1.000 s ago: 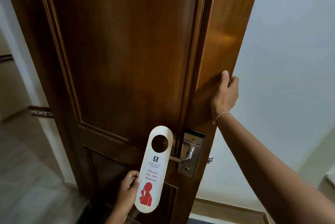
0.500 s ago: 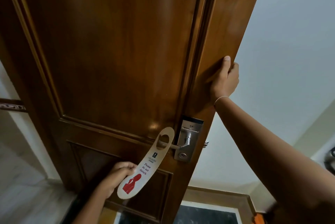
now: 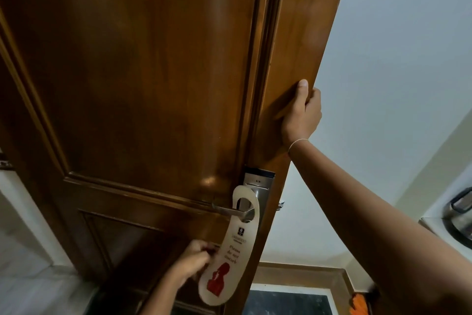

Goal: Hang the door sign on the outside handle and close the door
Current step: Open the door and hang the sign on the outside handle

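The brown wooden door (image 3: 143, 79) stands partly open in front of me. Its metal lever handle (image 3: 226, 210) passes through the hole of the cream door sign (image 3: 231, 245), which hangs slanted down to the left and carries red lettering and a red figure. My left hand (image 3: 194, 261) pinches the sign's left edge near its lower half. My right hand (image 3: 302, 110) grips the door's free edge above the silver lock plate (image 3: 260, 184), thumb on the door face and fingers wrapped behind.
A pale wall (image 3: 396, 72) fills the right side. A dark kettle-like appliance (image 3: 459, 215) sits on a ledge at the far right. Wooden skirting (image 3: 301, 272) and a dark floor patch (image 3: 286, 304) lie below the door edge.
The sign has slid along the lever up to the lock plate and hangs more steeply. My left hand followed it rightward. The view has moved closer to the door.
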